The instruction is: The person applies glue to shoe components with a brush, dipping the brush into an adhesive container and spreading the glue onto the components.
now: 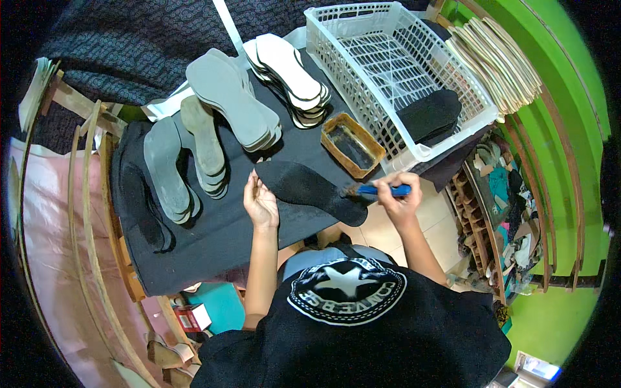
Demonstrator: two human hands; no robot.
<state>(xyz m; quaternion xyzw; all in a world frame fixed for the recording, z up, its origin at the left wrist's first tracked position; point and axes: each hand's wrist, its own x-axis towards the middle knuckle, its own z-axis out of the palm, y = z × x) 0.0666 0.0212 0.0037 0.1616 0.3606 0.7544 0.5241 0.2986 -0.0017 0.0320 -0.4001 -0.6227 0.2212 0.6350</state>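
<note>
"Where's the black insole (301,186)?"
"On the wearer's side of the brown rectangular tray (337,159), its long axis slanting from far left to near right."
"And the hands?"
"Left hand (262,202), left of the tray, pinches the far end. Right hand (399,196), near-right of the tray and closer to the near end, clasps a blue-handled brush (387,190), bristles there."

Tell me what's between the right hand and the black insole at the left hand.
A blue brush: the right hand grips its handle, and its bristles seem to touch the insole. The head view shows this.
</note>
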